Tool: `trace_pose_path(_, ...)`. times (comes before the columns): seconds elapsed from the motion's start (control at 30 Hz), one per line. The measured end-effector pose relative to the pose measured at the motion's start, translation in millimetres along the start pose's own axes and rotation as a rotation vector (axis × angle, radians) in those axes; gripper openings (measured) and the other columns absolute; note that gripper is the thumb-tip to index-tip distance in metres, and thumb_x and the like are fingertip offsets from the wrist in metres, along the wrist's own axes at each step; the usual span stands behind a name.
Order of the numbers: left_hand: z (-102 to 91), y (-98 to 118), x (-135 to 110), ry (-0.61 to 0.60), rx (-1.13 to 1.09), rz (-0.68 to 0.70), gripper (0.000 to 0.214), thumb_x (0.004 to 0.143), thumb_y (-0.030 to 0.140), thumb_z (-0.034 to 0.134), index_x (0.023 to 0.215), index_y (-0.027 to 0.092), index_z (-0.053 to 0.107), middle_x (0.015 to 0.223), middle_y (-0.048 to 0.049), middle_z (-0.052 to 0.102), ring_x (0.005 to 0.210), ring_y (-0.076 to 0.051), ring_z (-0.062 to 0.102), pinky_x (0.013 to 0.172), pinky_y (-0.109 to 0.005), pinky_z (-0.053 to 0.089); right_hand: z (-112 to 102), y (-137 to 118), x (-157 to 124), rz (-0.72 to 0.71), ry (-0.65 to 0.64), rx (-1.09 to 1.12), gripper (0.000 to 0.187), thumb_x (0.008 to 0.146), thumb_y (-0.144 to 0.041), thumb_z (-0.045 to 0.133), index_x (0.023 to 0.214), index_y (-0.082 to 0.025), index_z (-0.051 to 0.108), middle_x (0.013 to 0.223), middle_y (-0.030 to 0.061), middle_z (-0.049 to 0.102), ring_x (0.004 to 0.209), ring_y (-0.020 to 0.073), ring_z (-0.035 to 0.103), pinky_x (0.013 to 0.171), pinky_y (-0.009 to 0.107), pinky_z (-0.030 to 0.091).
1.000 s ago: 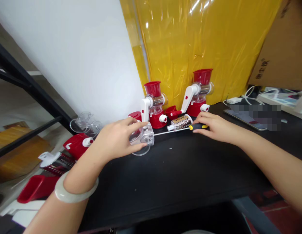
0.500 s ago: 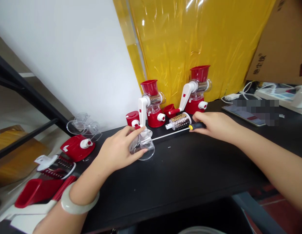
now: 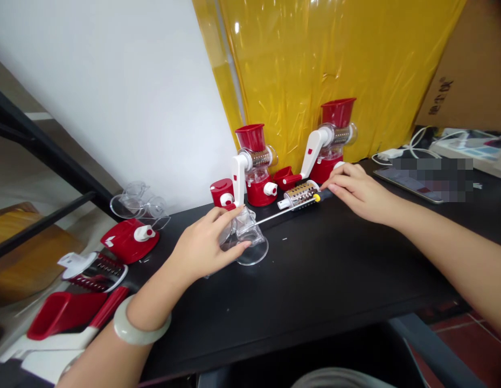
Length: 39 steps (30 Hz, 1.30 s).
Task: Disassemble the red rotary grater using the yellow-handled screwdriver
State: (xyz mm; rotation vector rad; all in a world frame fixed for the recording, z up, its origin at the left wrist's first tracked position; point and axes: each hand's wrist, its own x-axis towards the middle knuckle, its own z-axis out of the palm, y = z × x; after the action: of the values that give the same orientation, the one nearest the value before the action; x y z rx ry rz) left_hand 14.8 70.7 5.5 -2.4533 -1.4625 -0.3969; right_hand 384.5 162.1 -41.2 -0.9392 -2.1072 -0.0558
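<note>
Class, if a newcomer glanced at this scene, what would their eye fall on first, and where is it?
Probably the bright yellow sheet behind the table, with two red-and-white graters standing before it. Nearer, the left hand grips a clear plastic part, while the right hand holds a screwdriver pointing towards that part.

White panel (image 3: pixel 113 97) bright, evenly lit. Glare spot, faint sheen on yellow plastic sheeting (image 3: pixel 299 64) behind back edge of table (image 3: pixel 315 285). Deep shadow below front edge. Red hopper (image 3: pixel 64 315) at left end stretched, soft. Pixelated patch over flat-screen device (image 3: pixel 408 187) near right end.
</note>
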Motion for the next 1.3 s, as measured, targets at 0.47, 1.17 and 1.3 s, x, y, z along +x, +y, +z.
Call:
trace_pose_path(0.47, 1.2, -1.0, 0.0, 0.005, -0.015, 0.017, 0.067, 0.090, 0.060, 0.057, 0.147, 0.026, 0.050, 0.118, -0.0091, 0.063, 0.087, -0.022, 0.068, 0.079, -0.035, 0.055, 1.2, 10.9, 2.5, 0.275, 0.295, 0.625, 0.035, 0.074, -0.039, 0.084, 0.103, -0.028, 0.069, 0.105, 0.0033, 0.070, 0.103, 0.0256, 0.066, 0.091, 0.042, 0.055)
trace_pose_path(1.17, -0.5, -1.2, 0.9, -0.009, -0.006, 0.051, 0.065, 0.091, 0.058, 0.056, 0.147, 0.025, 0.049, 0.117, -0.0099, 0.063, 0.097, -0.025, 0.069, 0.081, -0.037, 0.056, -12.1, -6.1, 4.8, 0.176, 0.262, 0.449, 0.026, 0.088, -0.046, 0.065, 0.107, -0.029, 0.058, 0.109, 0.0079, 0.066, 0.103, 0.0291, 0.065, 0.089, 0.047, 0.055)
trace_pose_path(1.3, -0.7, -0.9, 0.7, 0.000, -0.009, 0.058, 0.064, 0.091, 0.058, 0.056, 0.147, 0.026, 0.049, 0.116, -0.0095, 0.063, 0.095, -0.024, 0.069, 0.080, -0.035, 0.056, -9.1, -9.4, 6.0, 0.248, 0.247, 0.678, 0.045, 0.080, -0.052, 0.074, 0.115, -0.030, 0.056, 0.119, 0.0089, 0.067, 0.110, 0.0284, 0.066, 0.087, 0.045, 0.057)
